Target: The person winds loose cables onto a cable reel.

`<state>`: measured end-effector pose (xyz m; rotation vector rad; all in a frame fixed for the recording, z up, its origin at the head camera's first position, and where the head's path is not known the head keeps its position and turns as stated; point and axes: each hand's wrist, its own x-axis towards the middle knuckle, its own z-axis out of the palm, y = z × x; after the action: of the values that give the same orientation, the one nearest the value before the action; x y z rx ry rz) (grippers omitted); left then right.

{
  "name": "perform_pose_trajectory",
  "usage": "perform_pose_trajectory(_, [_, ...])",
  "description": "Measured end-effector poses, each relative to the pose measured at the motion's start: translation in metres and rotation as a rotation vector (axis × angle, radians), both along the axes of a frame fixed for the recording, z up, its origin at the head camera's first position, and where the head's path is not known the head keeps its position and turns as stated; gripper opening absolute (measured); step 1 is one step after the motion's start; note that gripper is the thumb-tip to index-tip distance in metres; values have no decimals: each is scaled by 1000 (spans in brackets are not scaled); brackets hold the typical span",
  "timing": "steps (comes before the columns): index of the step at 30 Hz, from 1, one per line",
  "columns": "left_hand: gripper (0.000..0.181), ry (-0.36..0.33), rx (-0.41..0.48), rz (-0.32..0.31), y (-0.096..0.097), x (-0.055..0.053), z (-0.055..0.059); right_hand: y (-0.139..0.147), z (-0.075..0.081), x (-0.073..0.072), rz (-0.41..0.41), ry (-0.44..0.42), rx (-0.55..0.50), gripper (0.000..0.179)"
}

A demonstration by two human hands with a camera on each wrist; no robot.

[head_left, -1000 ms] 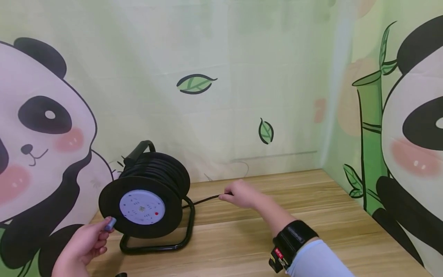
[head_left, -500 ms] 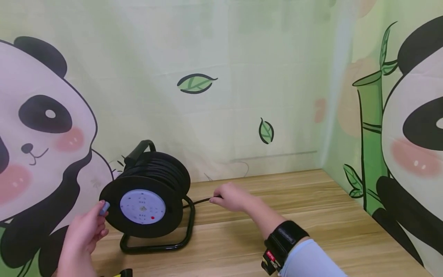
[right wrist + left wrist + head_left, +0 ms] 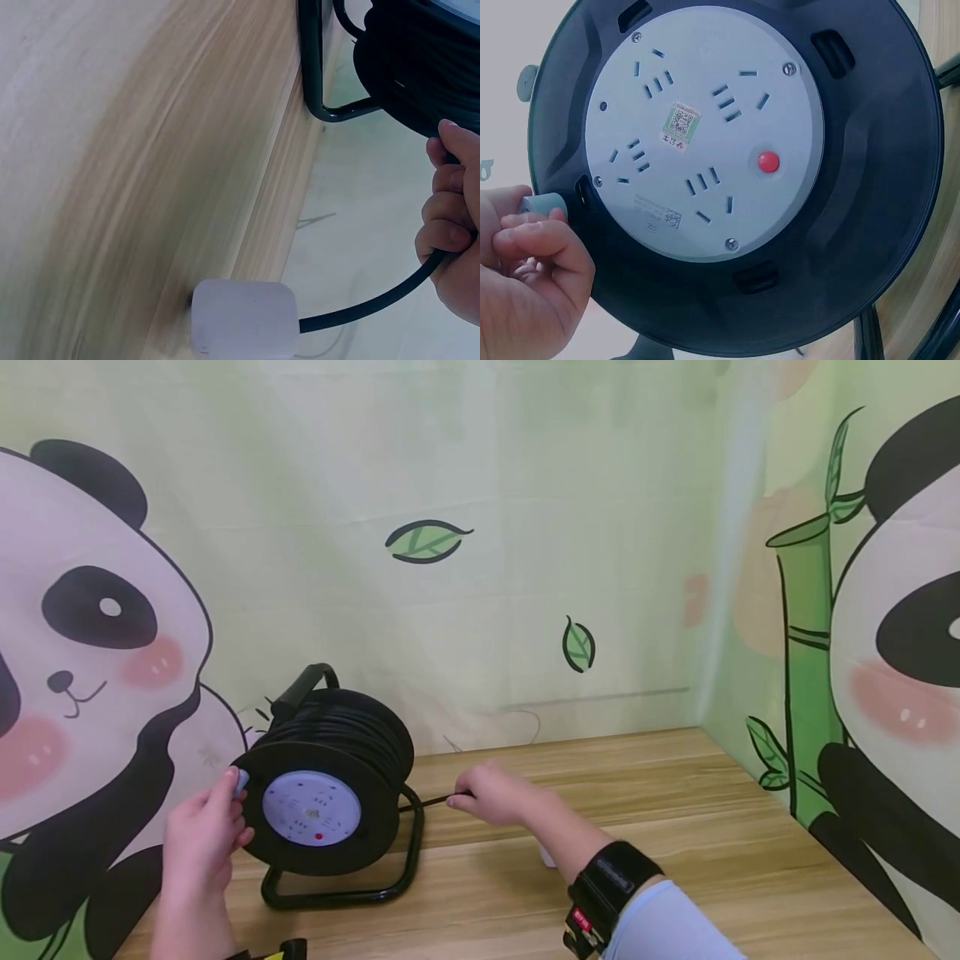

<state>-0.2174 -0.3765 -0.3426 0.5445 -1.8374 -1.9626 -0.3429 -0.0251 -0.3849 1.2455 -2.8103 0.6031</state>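
Note:
A black cable reel (image 3: pixel 337 727) stands on its tubular frame at the left of the table in the head view. My left hand (image 3: pixel 198 843) pinches a small blue-grey crank knob (image 3: pixel 544 204) near the left rim of the reel's front disc. The disc carries a pale round socket panel (image 3: pixel 705 142) with a red button (image 3: pixel 769 161). Right of the reel, my right hand (image 3: pixel 495 793) grips the loose black cable (image 3: pixel 375 304), fingers curled round it. A white plug (image 3: pixel 244 319) ends that cable; the forearm mostly hides it in the head view.
The wooden tabletop (image 3: pixel 675 877) runs to a pale printed backdrop (image 3: pixel 487 627) with pandas and leaves, which rises behind and at both sides. A carry handle (image 3: pixel 300 689) juts from the reel's top. The black frame (image 3: pixel 412 852) reaches out low at its right.
My left hand has moved up with the knob, and the socket panel has turned, its red button shifting left and down. The right hand has come left towards the reel with the cable.

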Motion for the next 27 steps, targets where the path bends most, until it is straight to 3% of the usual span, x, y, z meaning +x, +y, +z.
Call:
perform_pose_trajectory(6, [61,25,-42,-35,6,1,2,8,1,1,-7,-16,-19,30])
perform_pose_trajectory(12, [55,58,-75,-16,13,0,5,27,3,-1,-28,-54,-58,35])
perform_pose_trajectory(15, [54,63,-152,21,20,-2,7,38,5,-2,-44,-50,-57,38])
perform_pose_trajectory(21, [60,36,-422,129,35,-3,6,46,7,-1,-33,-71,-13,35])
perform_pose_trajectory(27, [55,129,-546,174,47,-5,6,42,8,2,-32,-37,1,20])
